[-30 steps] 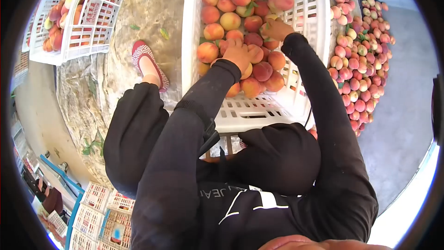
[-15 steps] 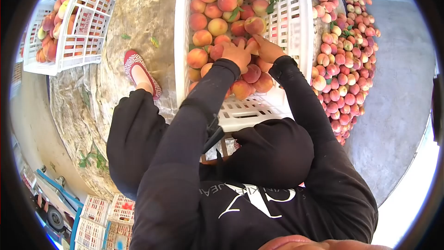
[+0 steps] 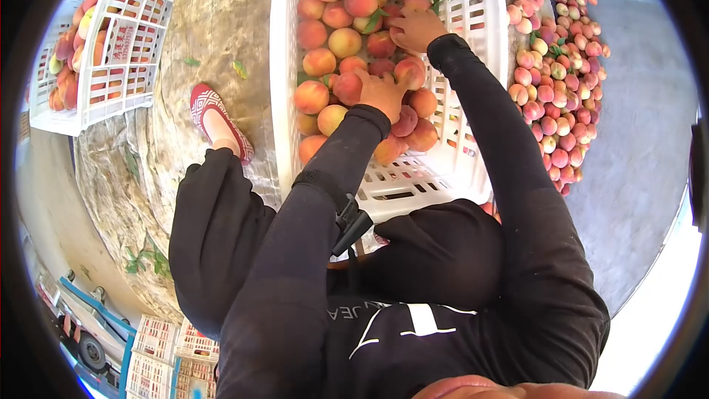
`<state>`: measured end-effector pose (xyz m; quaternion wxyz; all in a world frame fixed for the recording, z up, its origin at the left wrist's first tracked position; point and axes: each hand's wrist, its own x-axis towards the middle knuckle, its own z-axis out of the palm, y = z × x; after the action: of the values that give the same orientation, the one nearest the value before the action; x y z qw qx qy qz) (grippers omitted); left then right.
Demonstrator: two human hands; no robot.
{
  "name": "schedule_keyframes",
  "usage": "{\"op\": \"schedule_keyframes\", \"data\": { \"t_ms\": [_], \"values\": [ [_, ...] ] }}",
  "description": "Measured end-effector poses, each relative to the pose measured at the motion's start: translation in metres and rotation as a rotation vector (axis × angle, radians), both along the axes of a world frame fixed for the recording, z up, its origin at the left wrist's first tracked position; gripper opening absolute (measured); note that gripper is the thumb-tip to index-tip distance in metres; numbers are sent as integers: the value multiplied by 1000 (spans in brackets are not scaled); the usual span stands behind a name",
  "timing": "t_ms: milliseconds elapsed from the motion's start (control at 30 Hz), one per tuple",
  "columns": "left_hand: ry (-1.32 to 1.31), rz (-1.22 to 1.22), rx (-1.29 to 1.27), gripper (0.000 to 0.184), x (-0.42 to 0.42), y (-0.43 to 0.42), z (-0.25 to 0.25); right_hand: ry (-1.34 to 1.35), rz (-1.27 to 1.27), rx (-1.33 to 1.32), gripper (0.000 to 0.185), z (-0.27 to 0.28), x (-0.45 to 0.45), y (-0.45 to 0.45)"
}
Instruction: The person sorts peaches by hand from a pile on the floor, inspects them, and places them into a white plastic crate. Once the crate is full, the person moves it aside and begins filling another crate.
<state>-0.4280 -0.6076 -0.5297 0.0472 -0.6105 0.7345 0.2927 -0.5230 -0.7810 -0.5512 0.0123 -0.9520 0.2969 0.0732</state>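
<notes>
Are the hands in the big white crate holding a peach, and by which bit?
I can't tell. The left hand touches peaches and the right hand is among others, but neither grip shows clearly.

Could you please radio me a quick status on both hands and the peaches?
Left hand on peaches in white crate. Right hand among them, farther from body. Green leaves near right hand, not blocking.

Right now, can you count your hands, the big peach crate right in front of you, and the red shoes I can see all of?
Hands, left hand and right hand: 2
Big white plastic peach crate: 1
Red-and-white patterned shoe, whole: 1
Total: 4
</notes>
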Motion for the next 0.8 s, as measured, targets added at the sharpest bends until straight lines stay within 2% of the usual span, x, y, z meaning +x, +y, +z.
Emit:
{"op": "schedule_keyframes", "data": {
  "t_ms": [33, 100, 167, 233, 333, 400, 500, 600, 700, 767, 800],
  "values": [
    [-5, -5, -1, 68, -1, 0, 1, 7, 7, 2, 27, 7, 2, -1],
    [-7, -1, 7, 68, -2, 0, 3, 282, -133, 214, 31, 22, 4, -2],
    [-13, 4, 14, 69, -2, 0, 1, 305, -189, 224, 29, 35, 6, -1],
    [-21, 34, -129, 82, -4, 3, -6, 329, -251, 236, 26, 37, -5, -2],
    [-9, 39, -130, 82, -6, 3, -9, 207, -214, 96, 19, 36, -20, 1],
    [-7, 41, -99, 82, -6, 0, -8, 444, -86, 7, 15, 32, -21, 5],
    [-38, 42, -79, 80, -8, 3, -8, 387, -81, -93, 11, 18, -26, 27],
    [-48, 42, -86, 77, -7, 3, -7, 377, -86, -158, 14, 12, -24, 31],
    [-35, 54, -97, 78, -9, 4, -4, 399, -200, -109, 17, 22, -18, 22],
    [-63, 64, -83, 85, -12, 3, -11, 542, -259, 101, 30, 36, -14, 12],
    [-66, 72, -82, 85, -10, 2, -14, 539, -251, 100, 30, 48, 1, 13]
  ]
}}
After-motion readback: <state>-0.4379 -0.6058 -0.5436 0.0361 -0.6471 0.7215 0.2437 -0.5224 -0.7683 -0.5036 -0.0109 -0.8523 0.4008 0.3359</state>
